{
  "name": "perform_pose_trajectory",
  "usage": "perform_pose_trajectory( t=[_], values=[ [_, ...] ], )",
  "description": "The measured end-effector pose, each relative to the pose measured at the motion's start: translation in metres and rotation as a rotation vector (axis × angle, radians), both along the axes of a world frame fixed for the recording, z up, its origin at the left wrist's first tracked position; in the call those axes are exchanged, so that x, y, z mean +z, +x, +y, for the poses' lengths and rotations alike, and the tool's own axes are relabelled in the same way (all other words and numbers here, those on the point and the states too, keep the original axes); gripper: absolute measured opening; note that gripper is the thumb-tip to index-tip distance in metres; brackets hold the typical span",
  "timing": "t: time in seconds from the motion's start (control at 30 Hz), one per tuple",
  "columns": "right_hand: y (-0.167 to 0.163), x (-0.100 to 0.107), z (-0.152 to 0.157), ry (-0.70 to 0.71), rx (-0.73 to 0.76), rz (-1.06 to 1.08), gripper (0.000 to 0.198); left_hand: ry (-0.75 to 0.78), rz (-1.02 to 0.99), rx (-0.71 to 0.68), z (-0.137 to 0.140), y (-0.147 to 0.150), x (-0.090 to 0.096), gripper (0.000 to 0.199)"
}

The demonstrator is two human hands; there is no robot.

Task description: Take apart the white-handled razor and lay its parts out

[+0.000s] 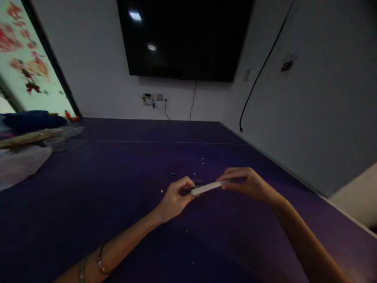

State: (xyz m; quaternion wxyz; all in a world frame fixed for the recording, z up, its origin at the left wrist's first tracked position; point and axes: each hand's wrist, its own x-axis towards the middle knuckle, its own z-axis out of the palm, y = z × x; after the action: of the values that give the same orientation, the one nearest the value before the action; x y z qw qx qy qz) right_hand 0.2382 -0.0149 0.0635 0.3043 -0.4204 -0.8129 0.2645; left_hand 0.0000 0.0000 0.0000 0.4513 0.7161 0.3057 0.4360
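Note:
Both hands hold a thin flat whitish piece (207, 188), seen nearly edge-on above the purple surface; its exact kind cannot be made out. My left hand (174, 199) pinches its left end between thumb and fingers. At the other end, my right hand (247, 182) grips it with thumb below and fingers above. The piece tilts up slightly toward the right. Just behind it, partly covered, shows a small dark item (198, 182) with fine detail too small to name. A short dark stick-like piece (173, 173) lies beyond my left hand.
Tiny white bits (161, 191) are scattered over the purple surface (118, 220). Cloth and a clear plastic sheet (61, 137) lie piled at the left. A large black screen (185, 39) hangs on the far wall, above sockets (159, 97). A dark cable (262, 68) hangs along the right wall.

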Motion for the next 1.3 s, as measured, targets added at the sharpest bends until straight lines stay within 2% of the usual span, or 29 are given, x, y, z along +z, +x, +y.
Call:
perform_pose_trajectory(
  t=[0.17,0.33,0.47,0.63,0.77,0.9,1.03,1.2,1.3],
  values=[
    [0.002,0.000,0.001,0.052,-0.094,0.002,0.023,-0.035,-0.042,-0.033,-0.003,-0.001,-0.003,0.012],
    [0.001,0.000,0.001,0.028,-0.025,-0.017,0.024,-0.035,-0.036,-0.021,-0.004,-0.001,-0.002,0.013],
    [0.004,-0.002,0.004,0.054,-0.106,0.001,0.026,-0.051,-0.066,-0.045,-0.004,-0.001,0.000,0.013],
    [0.007,-0.005,0.007,0.004,-0.016,-0.004,0.025,-0.033,-0.056,-0.021,-0.006,0.000,0.003,0.012],
    [0.009,-0.007,0.010,0.007,-0.096,0.026,0.025,-0.044,-0.096,-0.052,-0.008,0.000,0.006,0.013],
    [0.013,-0.007,0.011,-0.048,-0.010,0.017,0.026,-0.016,-0.067,-0.014,-0.008,0.000,0.006,0.012],
    [0.016,-0.006,0.012,-0.026,-0.037,0.028,0.027,-0.040,-0.097,-0.037,-0.008,0.000,0.006,0.012],
    [0.016,-0.007,0.013,-0.075,0.035,0.031,0.024,-0.019,-0.081,-0.001,-0.008,0.000,0.005,0.011],
    [0.017,-0.008,0.014,-0.058,0.003,0.036,0.024,-0.029,-0.075,-0.001,-0.006,0.000,0.003,0.011]
  ],
)
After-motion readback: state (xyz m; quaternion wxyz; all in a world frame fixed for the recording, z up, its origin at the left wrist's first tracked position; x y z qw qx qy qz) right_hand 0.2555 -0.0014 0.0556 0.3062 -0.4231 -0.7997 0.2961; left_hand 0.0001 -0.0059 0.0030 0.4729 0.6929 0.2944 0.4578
